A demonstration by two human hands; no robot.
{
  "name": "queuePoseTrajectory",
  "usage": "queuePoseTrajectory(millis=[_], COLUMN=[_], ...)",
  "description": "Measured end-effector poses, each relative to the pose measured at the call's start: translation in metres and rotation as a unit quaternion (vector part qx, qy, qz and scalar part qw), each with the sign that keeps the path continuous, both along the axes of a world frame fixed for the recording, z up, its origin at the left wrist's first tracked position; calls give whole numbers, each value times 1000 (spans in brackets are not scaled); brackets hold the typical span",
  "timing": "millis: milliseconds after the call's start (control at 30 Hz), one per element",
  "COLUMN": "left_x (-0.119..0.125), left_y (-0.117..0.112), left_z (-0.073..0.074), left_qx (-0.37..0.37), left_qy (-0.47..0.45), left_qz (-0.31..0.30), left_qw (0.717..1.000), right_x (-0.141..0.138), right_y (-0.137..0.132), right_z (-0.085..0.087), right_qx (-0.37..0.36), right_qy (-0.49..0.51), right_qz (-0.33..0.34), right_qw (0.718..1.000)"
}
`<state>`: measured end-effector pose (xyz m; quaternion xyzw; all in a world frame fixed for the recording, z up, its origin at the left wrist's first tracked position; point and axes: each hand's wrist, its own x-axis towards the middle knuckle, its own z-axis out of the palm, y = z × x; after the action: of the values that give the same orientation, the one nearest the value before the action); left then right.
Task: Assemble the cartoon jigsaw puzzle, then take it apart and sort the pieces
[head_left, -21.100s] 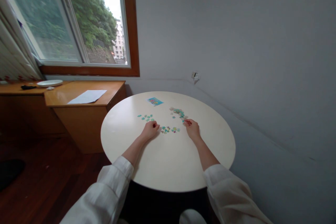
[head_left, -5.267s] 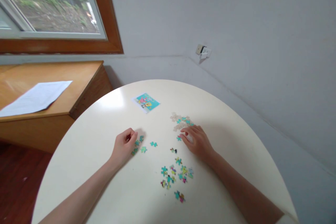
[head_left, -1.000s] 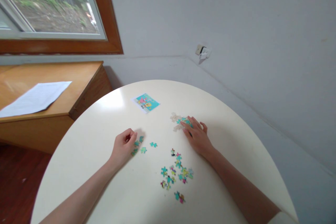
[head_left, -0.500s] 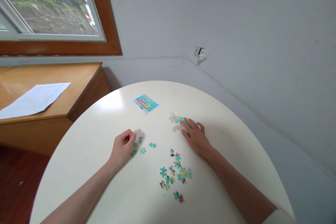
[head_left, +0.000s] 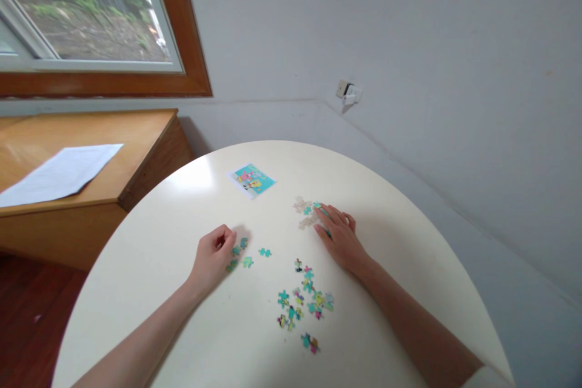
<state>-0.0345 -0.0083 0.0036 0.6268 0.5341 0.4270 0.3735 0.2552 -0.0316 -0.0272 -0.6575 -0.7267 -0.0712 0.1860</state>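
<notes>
1. Hands: left hand [head_left: 215, 250] curled into a loose fist beside the teal pieces [head_left: 248, 262]; no piece visible in its grasp; right hand [head_left: 339, 234] palm down, fingers part-spread over the pile [head_left: 307, 210]; whether a piece lies pinned beneath, I cannot tell.
2. Places, twelve being the table's [head_left: 159, 242] far edge: pile at the right hand's ten o'clock; mixed pieces [head_left: 291, 312] at its seven; teal pieces at the left hand's three to four; card [head_left: 257, 180] at the pile's ten.
3. Handling, as judged: pieces light, thin, fairly stiff; apt to skid; tabs could bend; best pinched by opposite edges.
4. Materials: table smooth, pale, glossy, rounded; pieces knobbed and notched, probably cardboard; some in the pile beige; card flat, rectangular, brightly printed.
</notes>
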Motion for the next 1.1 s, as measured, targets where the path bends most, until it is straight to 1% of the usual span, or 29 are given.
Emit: queuePoseTrajectory(millis=[200,400,600,833,1000,1100], left_x=[0,1,2,1,3,4], left_y=[0,0,0,0,-1,-1], left_z=[-1,2,3,1,4,7], left_qx=[-4,-2,2,-1,-1,-1], left_qy=[0,-1,1,5,2,-3], left_qz=[-1,0,0,0,2,5], left_qw=[1000,1000,1000,1000,1000,1000], right_x=[0,0,1,6,9,9], right_y=[-1,-2,-2,0,1,1], right_z=[2,6,8,7,6,7], right_qx=[24,75,106,118,123,113], right_qy=[13,38,70,96,108,107], right_qz=[7,0,-7,-30,-26,-25], right_qw=[1000,996,992,988,986,988])
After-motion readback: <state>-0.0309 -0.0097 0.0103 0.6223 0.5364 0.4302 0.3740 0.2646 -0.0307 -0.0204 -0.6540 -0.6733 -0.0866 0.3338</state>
